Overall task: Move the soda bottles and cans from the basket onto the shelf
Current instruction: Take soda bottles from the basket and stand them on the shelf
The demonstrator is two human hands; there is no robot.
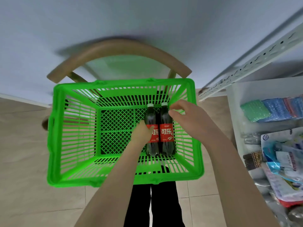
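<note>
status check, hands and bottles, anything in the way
Left hand grips left dark cola bottle with red label in green plastic basket. Right hand at neck of right cola bottle, grip unclear. Both bottles lying flat. Nothing seen blocking.

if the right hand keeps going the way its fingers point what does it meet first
Most likely the neck of the right-hand bottle, just below its white cap; the right hand may be a little above it, depth is unclear.
</note>
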